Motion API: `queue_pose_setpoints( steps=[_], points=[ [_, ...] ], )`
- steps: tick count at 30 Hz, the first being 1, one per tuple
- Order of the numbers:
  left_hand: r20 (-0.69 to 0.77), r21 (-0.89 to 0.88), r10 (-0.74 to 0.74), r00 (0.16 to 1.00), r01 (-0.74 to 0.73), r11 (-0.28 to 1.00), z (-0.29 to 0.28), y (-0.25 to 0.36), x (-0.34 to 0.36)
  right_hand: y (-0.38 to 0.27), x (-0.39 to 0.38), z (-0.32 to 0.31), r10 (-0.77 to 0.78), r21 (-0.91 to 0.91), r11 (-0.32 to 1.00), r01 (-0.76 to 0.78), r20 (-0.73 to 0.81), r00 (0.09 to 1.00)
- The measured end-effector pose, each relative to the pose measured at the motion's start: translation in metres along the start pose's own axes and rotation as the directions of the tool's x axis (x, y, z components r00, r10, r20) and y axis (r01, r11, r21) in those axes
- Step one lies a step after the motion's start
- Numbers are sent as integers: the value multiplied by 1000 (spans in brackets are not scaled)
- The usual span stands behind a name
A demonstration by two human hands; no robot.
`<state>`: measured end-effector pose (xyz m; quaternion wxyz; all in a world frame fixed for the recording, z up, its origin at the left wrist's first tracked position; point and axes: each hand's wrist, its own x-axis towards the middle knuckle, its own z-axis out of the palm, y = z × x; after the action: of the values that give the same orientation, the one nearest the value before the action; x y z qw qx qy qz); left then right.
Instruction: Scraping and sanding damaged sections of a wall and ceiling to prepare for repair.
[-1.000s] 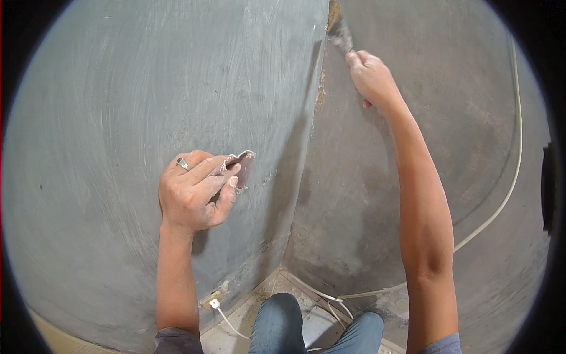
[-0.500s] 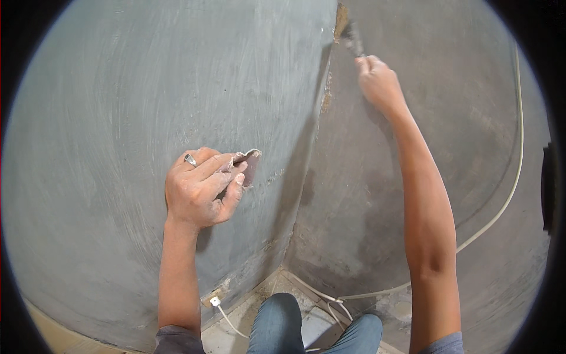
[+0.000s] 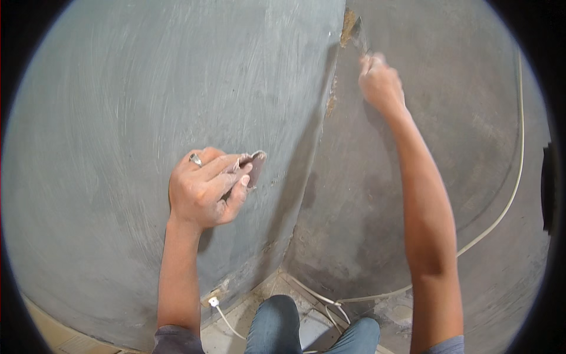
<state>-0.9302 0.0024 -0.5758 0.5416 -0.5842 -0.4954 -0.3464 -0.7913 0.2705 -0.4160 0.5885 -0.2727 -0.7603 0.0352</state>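
My left hand [image 3: 203,187], a ring on one finger, is closed around a folded piece of sandpaper [image 3: 257,169] with ragged, whitish edges. It is held close to the grey-painted left wall [image 3: 130,118]. Up at the top right my right hand [image 3: 381,79] grips a putty knife [image 3: 358,36], its handle mostly hidden in the fingers. The blade is beside a rough brown patch [image 3: 348,28] of bare plaster in the corner where the two walls meet. Lower down the same corner is a smaller chipped spot [image 3: 331,105].
A white cable [image 3: 508,203] hangs along the darker right wall [image 3: 359,200] and runs to the floor. A white plug [image 3: 214,301] with its cord sits low on the left wall. My knees [image 3: 276,323] are at the bottom, above the pale floor.
The putty knife's blade has shifted slightly right and now tilts the other way beside the brown patch. The left hand with the sandpaper has barely moved, slightly to the right.
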Motion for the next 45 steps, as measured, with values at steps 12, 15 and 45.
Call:
queue_pose_setpoints(
  steps=[12,15,45],
  points=[
    [-28,-38,11,1000,-12,999,-5,0,-7,1,5,-5,-31,-350,928,126,264,964],
    [-24,-31,13,1000,-13,999,-3,-2,-6,-3,10,-4,-53,-195,978,69,88,995],
    [-34,-86,2,999,-4,996,-3,-1,-6,17,28,-3,-85,-436,879,194,257,963]
  ],
)
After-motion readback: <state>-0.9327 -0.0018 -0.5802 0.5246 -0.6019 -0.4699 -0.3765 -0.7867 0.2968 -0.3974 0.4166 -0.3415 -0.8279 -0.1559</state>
